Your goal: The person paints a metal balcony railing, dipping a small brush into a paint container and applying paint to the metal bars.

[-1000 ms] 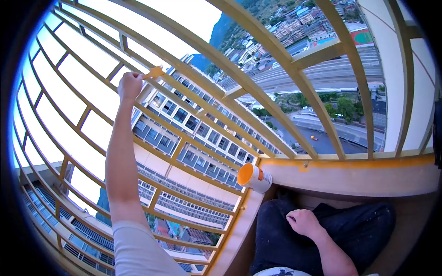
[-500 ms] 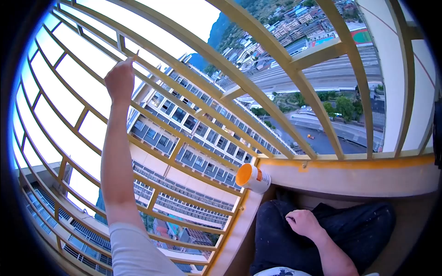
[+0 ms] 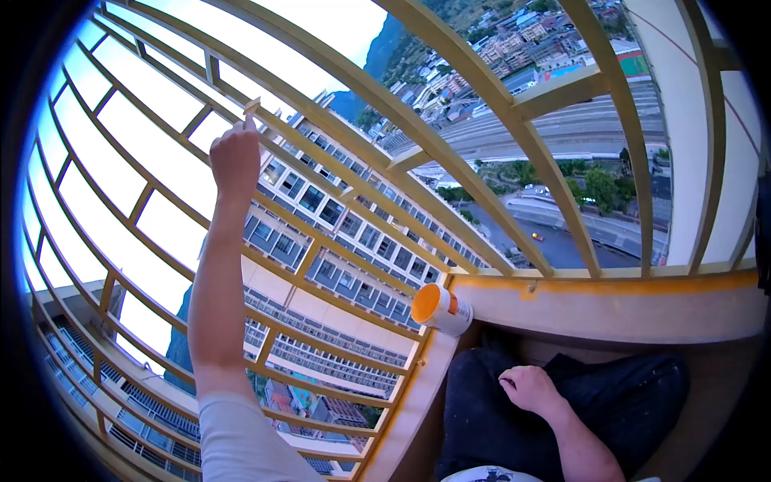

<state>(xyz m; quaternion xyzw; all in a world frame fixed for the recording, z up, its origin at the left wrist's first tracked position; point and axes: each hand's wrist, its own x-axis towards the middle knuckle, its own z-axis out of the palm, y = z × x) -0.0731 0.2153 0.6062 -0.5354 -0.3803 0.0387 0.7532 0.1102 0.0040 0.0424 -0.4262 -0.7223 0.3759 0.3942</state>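
Note:
My left hand (image 3: 235,157) is stretched up and away, its fingers closed around a small paintbrush (image 3: 252,105). The brush's pale tip sticks out above the fingers, against or very near a bar of the yellow-brown metal grille (image 3: 321,120); whether it touches is hard to tell. On my dark trousers (image 3: 594,410) rests my right hand (image 3: 530,389), fingers loosely curled, with nothing visible in it. A white bucket (image 3: 454,316) with orange paint on its inside stands tilted in view on the ledge corner, between the two hands.
The grille curves round the left and front. An orange-painted strip (image 3: 642,287) runs along the ledge (image 3: 642,313). Beyond the bars are a tall building (image 3: 337,213), rail tracks, trees and a town far below. A pale wall (image 3: 699,145) stands at the right.
My left hand has moved right and slightly down along the grille, and the paintbrush has turned so that its tip shows more broadly. My right hand and the bucket have stayed put.

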